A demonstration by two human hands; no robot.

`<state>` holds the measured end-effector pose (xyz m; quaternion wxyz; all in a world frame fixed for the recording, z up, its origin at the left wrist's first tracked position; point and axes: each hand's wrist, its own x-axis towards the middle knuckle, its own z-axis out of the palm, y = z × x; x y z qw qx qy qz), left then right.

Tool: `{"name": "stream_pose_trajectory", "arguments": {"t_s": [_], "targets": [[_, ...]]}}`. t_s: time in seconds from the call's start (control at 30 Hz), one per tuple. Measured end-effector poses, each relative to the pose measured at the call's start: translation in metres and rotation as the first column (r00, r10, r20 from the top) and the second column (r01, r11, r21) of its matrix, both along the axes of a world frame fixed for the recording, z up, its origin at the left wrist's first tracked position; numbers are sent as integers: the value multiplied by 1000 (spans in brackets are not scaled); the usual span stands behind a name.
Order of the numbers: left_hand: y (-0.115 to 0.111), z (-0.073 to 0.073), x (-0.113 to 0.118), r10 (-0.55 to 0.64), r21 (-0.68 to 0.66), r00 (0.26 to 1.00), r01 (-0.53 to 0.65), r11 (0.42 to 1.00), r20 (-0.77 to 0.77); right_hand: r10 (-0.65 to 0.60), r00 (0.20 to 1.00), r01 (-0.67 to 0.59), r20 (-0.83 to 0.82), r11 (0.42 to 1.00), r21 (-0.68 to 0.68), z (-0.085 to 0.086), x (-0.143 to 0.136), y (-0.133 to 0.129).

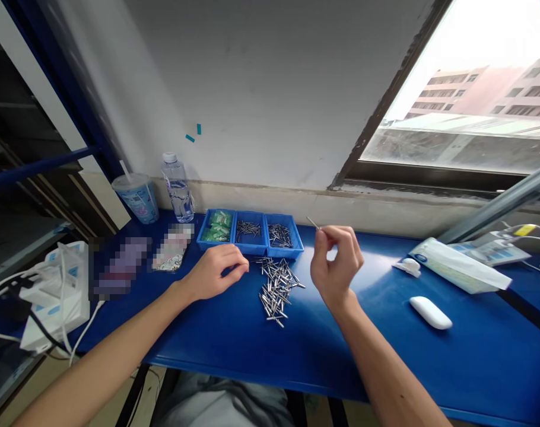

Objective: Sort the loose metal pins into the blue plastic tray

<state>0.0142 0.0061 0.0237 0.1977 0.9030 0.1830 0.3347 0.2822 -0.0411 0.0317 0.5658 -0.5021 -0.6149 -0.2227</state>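
Between the thumb and forefinger of my right hand point(336, 261), raised over the table to the right of the pile, is a thin silver blind rivet point(313, 223), its pin pointing up and left. My left hand point(219, 270) hovers just left of the pile, thumb and fingertips pinched together; whatever they hold, if anything, is too small to make out. A loose pile of silver rivets point(276, 290) lies on the blue table between both hands. Behind it stand three joined blue bins: the left bin point(215, 242) has green packets point(220, 219), the middle bin point(251, 249) and right bin point(299, 243) contain rivets.
A water bottle point(178, 190) and a lidded cup point(137, 198) stand at the back left. Power strips with cables point(59, 296) crowd the left edge. On the right lie a white case point(431, 312), a tissue pack point(461, 267) and another power strip point(492, 249). A wall and window rise behind.
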Motion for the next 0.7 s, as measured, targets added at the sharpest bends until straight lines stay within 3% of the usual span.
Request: {"name": "stream_pose_trajectory", "arguments": {"t_s": [0.1, 0.17, 0.27, 0.37, 0.47, 0.7], "targets": [[-6, -7, 9, -89, 14, 984, 92, 996, -156, -69, 990, 97, 125, 969, -228, -3, 8, 10], [-9, -13, 14, -118, 22, 956, 129, 991, -268, 27, 970, 59, 240, 938, -343, -9, 8, 15], [-13, -24, 20, -127, 72, 913, 168, 983, -387, 261, 911, -97, 321, 889, -448, -18, -3, 15], [-13, -31, 22, -117, 137, 905, 188, 973, -409, 428, 830, -214, 356, 835, -507, -22, -22, 8], [-12, -33, 22, -115, 161, 917, 189, 969, -383, 516, 760, -254, 396, 796, -549, -23, -34, 3], [-4, -28, 16, -69, 156, 932, 132, 979, -355, 518, 757, -235, 398, 784, -575, -25, -33, 4]]}}
